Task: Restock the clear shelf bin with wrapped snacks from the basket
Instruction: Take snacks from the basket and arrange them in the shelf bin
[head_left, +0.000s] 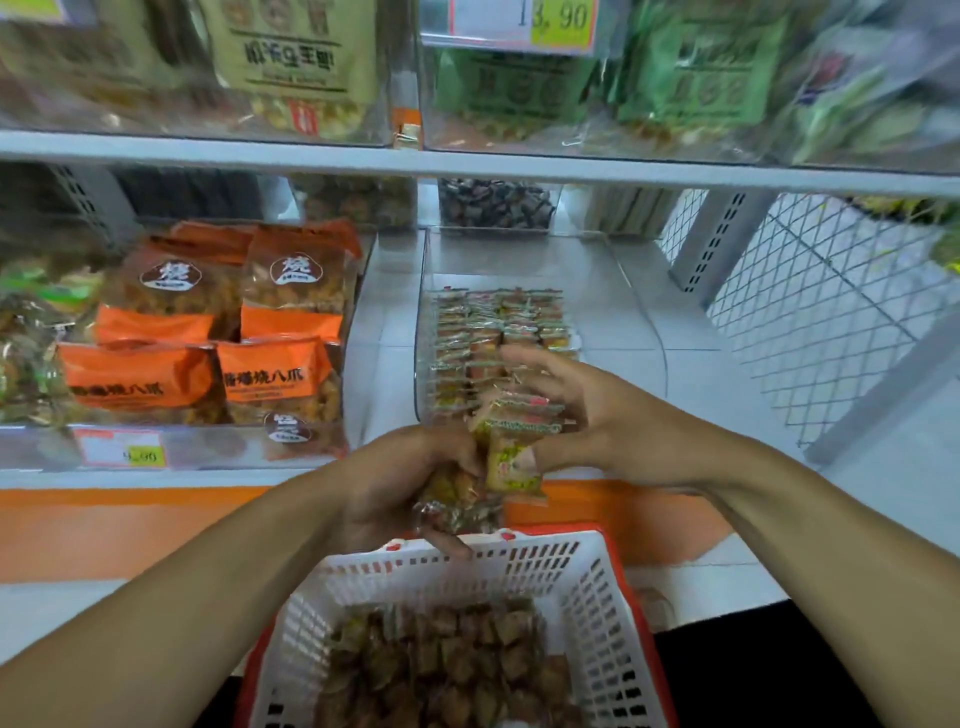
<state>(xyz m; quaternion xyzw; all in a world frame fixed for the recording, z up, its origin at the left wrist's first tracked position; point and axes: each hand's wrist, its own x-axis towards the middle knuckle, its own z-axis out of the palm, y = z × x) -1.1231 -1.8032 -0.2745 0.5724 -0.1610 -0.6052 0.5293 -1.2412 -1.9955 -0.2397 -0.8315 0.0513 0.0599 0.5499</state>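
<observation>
While both hands hover between the white basket (587, 587) and the clear shelf bin (613, 312), the main risk I judge is a spill: the left hand (410, 483) is bunched round a loose clutch of wrapped snacks (457, 499), and the slick wrappers could slide out from under its curled fingers (447, 545) and drop onto the orange shelf edge (130, 525) or behind the basket rather than back into it. A second risk is disorder in the bin. The packets already there lie in neat rows (493, 332) toward its left side, and a handful pushed in carelessly could knock those rows askew or leave new packets lying crosswise on top.

The left hand's fingers are closed tightly about its bundle, just above the basket's far rim. The right hand (587, 415) is spread fairly wide, its upper fingers (524, 358) stretched toward the stocked rows, with a small stack of packets (519, 415) resting against the palm; one yellow-and-pink packet (511, 465) hangs below, apparently pinched by the thumb, though the exact hold is hard to make out. The two hands' packets touch or nearly touch at the middle. More snacks, brownish and blurred, fill the basket's bottom (441, 670). The bin's right part shows bare floor, so much of the restocking looks undone.
</observation>
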